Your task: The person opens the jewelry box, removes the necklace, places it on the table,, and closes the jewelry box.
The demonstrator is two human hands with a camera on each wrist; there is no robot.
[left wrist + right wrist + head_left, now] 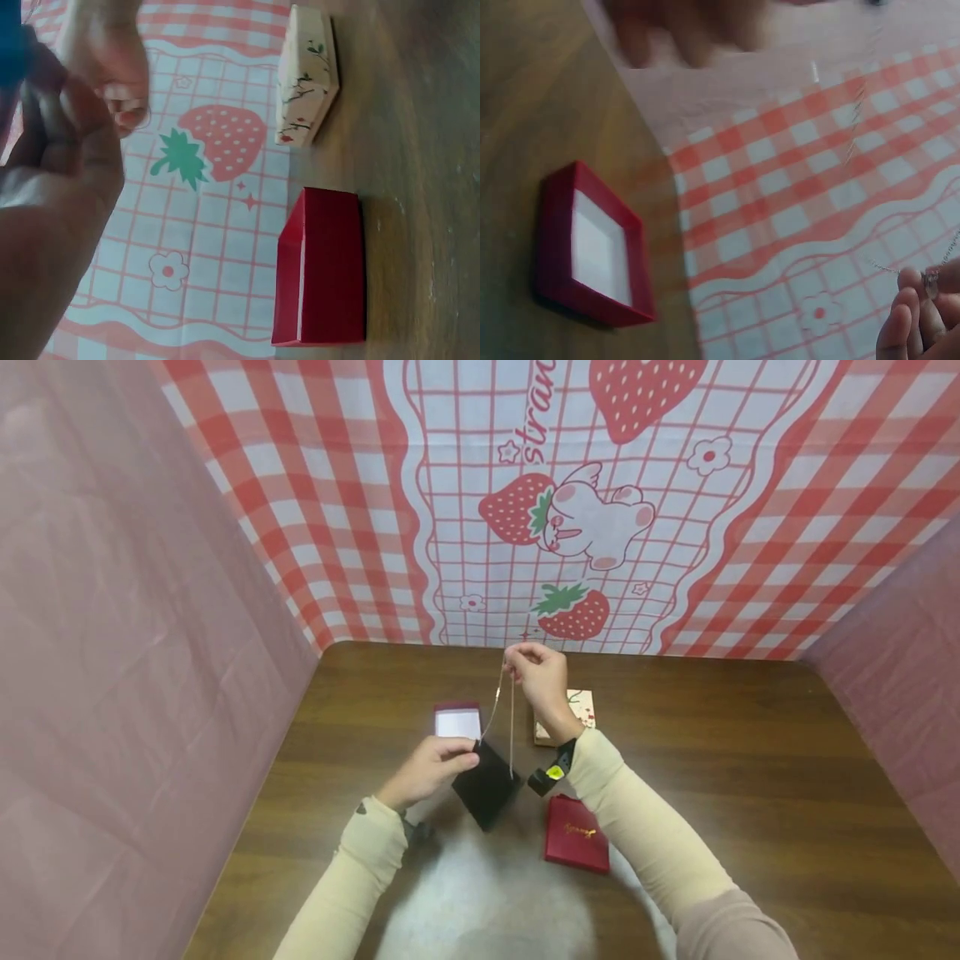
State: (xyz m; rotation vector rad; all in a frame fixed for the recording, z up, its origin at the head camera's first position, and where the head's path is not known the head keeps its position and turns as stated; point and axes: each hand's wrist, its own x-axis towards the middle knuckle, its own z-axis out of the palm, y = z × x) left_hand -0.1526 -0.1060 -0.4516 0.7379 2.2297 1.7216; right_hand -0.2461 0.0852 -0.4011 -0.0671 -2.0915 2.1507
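My right hand is raised and pinches a thin necklace chain between thumb and fingertips. Two strands of it hang down toward a black jewelry pad. Lower and to the left, my left hand pinches the tilted pad at its upper corner, off the table. In the right wrist view, the right fingers grip a small clasp-like piece with chain at both sides, while the left hand is blurred at the top. The left wrist view shows the left hand close up; what it holds is mostly cut off.
An open red box with a white inside stands behind the left hand. A red lid with gold lettering lies below the right wrist. A cream flower-patterned box sits behind the right forearm. Cloth walls surround the wooden table.
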